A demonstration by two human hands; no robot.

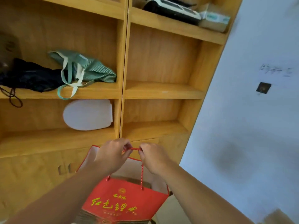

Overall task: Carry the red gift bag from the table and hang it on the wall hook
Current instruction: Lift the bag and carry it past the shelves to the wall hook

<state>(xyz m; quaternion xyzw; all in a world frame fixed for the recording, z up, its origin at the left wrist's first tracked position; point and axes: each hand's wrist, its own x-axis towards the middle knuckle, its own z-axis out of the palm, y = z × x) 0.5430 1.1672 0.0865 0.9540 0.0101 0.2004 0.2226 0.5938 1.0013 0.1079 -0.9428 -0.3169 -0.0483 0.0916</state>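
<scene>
closest to the camera, low in the middle of the view, the red gift bag (124,202) hangs in the air from both hands, its mouth open and its front panel printed with yellow characters. the left hand (111,157) and the right hand (153,157) sit side by side just above the bag's mouth, each pinched closed on the red cord handle (132,149), a short stretch of which runs taut between them. two more strands of the cord drop from the hands to the bag's front edge. both bare forearms come up from the bottom corners of the frame.

behind the hands stands a wooden shelf unit (124,62) with closed cupboard doors along its base. on its lower left shelf a white oval lid-like object (88,114) leans against the back panel. on the shelf above, near that shelf's right end, lies a crumpled green striped tote bag (90,68), its straps trailing over the front edge; just left of it is a dark bundle of cloth (30,78) with a cord hanging over the edge. on the top right shelf lie a black and white device (173,8) and a pale box (215,20), both too blurred to identify.

to the right of the shelf unit is a pale wall (250,126) carrying a small dark square fitting (263,88), possibly the hook's mount, with faint handwriting above it.
</scene>
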